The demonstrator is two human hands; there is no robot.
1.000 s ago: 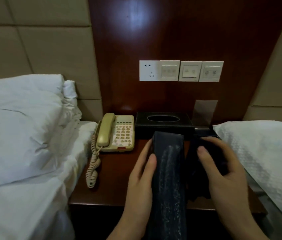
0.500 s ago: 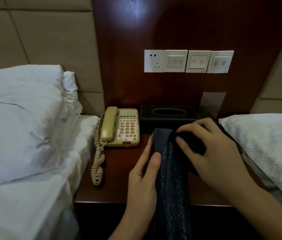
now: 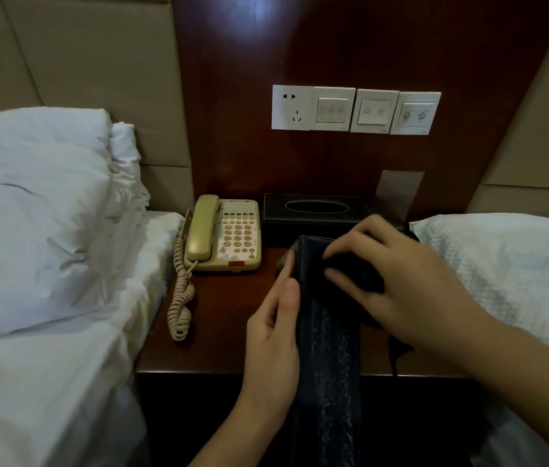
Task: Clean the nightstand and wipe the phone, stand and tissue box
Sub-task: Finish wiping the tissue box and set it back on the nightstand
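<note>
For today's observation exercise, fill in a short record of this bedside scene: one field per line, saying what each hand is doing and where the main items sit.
left hand: left hand grips the edge of a long dark stand, holding it up
right hand: right hand presses a dark cloth on the stand's top end
phone: beige phone at the nightstand's back left, coiled cord trailing forward
tissue box: black tissue box against the wall, right of the phone
surroundings: white pillows either side; switch panel above

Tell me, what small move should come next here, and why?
Probably draw the right hand and its dark cloth down the long dark stand. The cloth sits at the stand's far end, the left hand grips its side, and pale streaks show below.
</note>
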